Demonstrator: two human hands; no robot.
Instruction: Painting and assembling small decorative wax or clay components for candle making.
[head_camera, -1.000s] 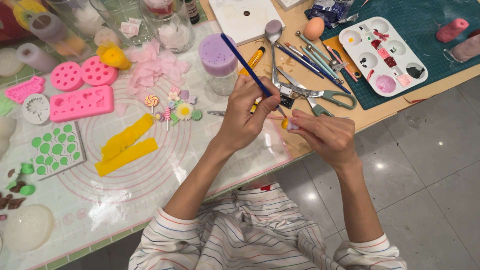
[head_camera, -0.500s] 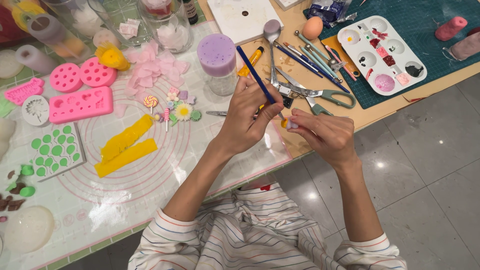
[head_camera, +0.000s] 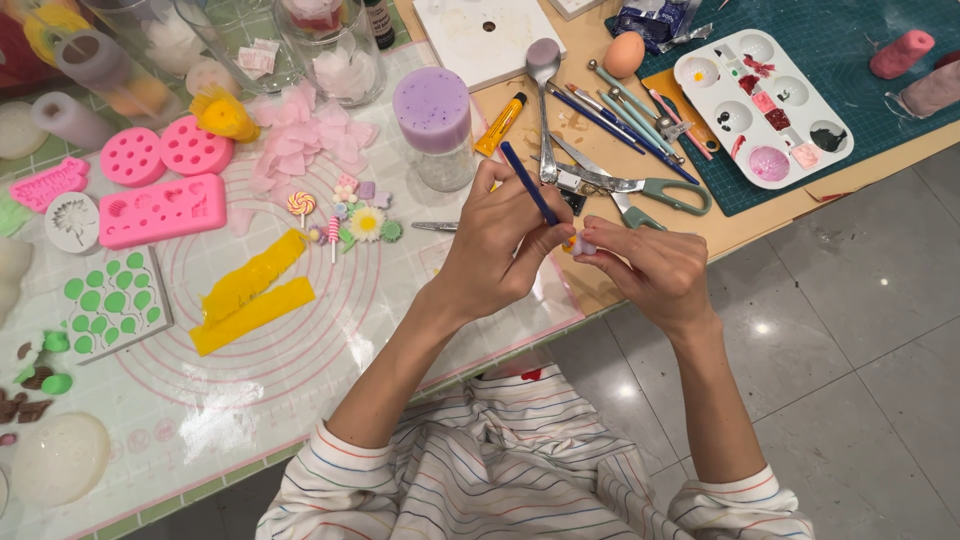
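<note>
**Two hands meeting over a tiny clay piece at the table's edge**

The left hand (head_camera: 497, 250) is closing its fingers around a thin blue tool (head_camera: 528, 183), gripping it like a pen with the shaft slanting up and away toward the top left; its lower tip is pointing into the gap between the two hands. The right hand (head_camera: 655, 270) is pinching a small pale clay piece (head_camera: 581, 243) between thumb and fingertips, with a speck of yellow showing beside it; the piece is sitting just over the near edge of the table (head_camera: 740, 225), touching or nearly touching the tool's tip, though which is too small to tell. Just beyond the hands, green-handled scissors (head_camera: 640, 188) are lying beside a metal spoon (head_camera: 545, 90) and a fan of thin brushes (head_camera: 625, 110); a white paint palette (head_camera: 760, 105) is resting on the green cutting mat (head_camera: 880, 110) further right. To the left, two yellow strips (head_camera: 252, 290) are lying on the pink-ringed mat (head_camera: 330, 330), near small flower and lollipop figures (head_camera: 345, 215) and a purple-lidded jar (head_camera: 433, 125).
</note>
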